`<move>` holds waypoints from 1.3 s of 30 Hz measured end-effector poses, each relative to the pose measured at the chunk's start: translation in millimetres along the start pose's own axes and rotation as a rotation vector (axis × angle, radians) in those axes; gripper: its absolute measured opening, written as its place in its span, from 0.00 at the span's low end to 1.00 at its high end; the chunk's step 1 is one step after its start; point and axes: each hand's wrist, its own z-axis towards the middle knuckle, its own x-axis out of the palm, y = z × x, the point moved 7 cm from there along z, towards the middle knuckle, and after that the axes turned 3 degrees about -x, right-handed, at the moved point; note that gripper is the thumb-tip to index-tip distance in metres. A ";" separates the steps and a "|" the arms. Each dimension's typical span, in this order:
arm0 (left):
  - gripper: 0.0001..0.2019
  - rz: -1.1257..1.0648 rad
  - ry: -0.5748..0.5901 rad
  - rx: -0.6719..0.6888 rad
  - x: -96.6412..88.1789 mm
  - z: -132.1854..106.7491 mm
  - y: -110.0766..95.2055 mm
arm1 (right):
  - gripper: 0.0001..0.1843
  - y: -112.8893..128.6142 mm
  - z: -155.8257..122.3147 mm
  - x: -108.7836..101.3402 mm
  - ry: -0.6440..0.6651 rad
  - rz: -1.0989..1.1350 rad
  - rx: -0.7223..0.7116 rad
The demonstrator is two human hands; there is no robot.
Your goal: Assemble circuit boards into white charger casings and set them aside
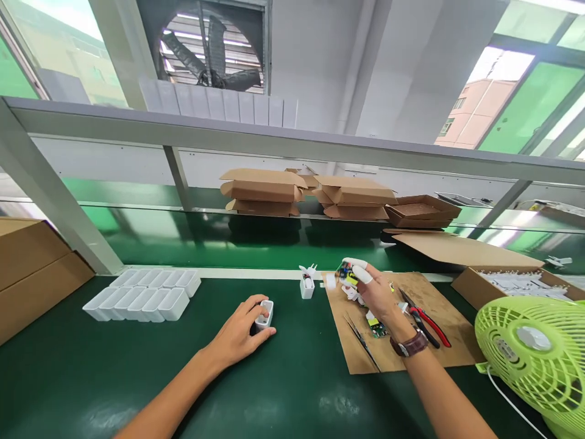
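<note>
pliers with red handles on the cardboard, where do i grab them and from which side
Take the pliers by the two red handles, coming from the near right. They lie flat on the cardboard sheet, handles splayed toward that side and free, while the dark nose points away, close beside the right hand.

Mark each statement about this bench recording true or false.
1. The left hand grips a white casing on the green bench. True.
2. The right hand holds the red pliers. False: the red pliers lie on the cardboard sheet; the hand holds a small circuit board.
3. The green fan stands at the right. True.
4. The spare white casings sit on the cardboard sheet. False: they sit on the green bench, far left.
</note>
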 end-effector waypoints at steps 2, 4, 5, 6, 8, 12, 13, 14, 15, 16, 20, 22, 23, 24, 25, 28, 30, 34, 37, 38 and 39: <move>0.12 -0.034 -0.011 -0.019 0.0 0.6 0.8 | 0.31 4.8 -10.1 25.7 0.130 0.012 0.016; 0.19 -0.063 -0.016 -0.033 -0.2 0.7 0.9 | 0.28 6.1 -20.7 59.4 0.273 -0.024 0.028; 0.21 -0.074 -0.015 -0.038 -0.4 0.5 0.6 | 0.26 5.8 -25.3 77.2 0.345 -0.051 0.031; 0.23 -0.081 -0.011 -0.043 -0.6 0.3 0.3 | 0.25 5.4 -29.1 93.7 0.412 -0.084 0.034; 0.26 -0.091 0.002 -0.048 -0.9 -0.3 -0.5 | 0.21 5.3 -32.4 117.4 0.492 -0.179 0.030; 0.28 -0.108 0.010 -0.037 -2.0 -2.3 -2.2 | 0.21 12.2 -29.1 123.2 0.468 -0.408 0.017; 0.28 -0.112 0.010 -0.033 -2.0 -2.9 -2.7 | 0.22 14.0 -30.4 120.4 0.465 -0.458 0.022; 0.29 -0.116 0.011 -0.031 -1.8 -3.6 -3.2 | 0.24 15.5 -33.5 118.2 0.480 -0.513 0.018; 0.29 -0.120 0.012 -0.032 -1.6 -4.2 -3.7 | 0.25 17.0 -38.4 117.1 0.512 -0.575 -0.002; 0.30 -0.123 0.013 -0.037 -1.4 -4.9 -4.1 | 0.26 18.4 -44.6 117.4 0.554 -0.635 -0.043; 0.33 -0.133 0.027 -0.092 -1.7 -6.9 -4.5 | 0.27 20.6 -70.4 120.4 0.668 -0.655 -0.253; 0.37 -0.134 0.051 -0.119 -2.2 -7.6 -4.4 | 0.29 17.0 -75.5 117.9 0.646 -0.562 -0.273; 0.38 -0.132 0.063 -0.127 -3.0 -7.9 -4.5 | 0.30 14.8 -76.4 116.4 0.628 -0.527 -0.275; 0.40 -0.129 0.072 -0.133 -4.1 -8.2 -4.7 | 0.32 13.2 -76.8 115.2 0.611 -0.504 -0.279; 0.42 -0.125 0.079 -0.135 -5.5 -8.5 -5.0 | 0.33 12.6 -76.8 114.2 0.590 -0.489 -0.287; 0.44 -0.110 0.104 -0.154 -9.9 -9.5 -5.0 | 0.34 17.4 -76.0 112.6 0.522 -0.460 -0.337; 0.43 -0.102 0.134 -0.161 -12.3 -10.1 -4.3 | 0.34 24.3 -74.8 111.4 0.459 -0.443 -0.378; 0.33 -0.083 0.138 -0.102 -22.3 -8.4 -1.4 | 0.35 33.5 -71.6 109.3 0.349 -0.439 -0.434; 0.28 -0.019 -0.031 -0.133 -40.4 -5.9 9.8 | 0.34 33.8 -70.0 107.9 0.280 -0.481 -0.456; 0.28 -0.015 -0.078 -0.149 -44.6 -5.7 13.3 | 0.33 33.6 -69.7 107.5 0.260 -0.494 -0.463; 0.27 -0.027 -0.099 -0.159 -45.9 -5.5 15.8 | 0.32 33.8 -69.6 107.2 0.239 -0.504 -0.471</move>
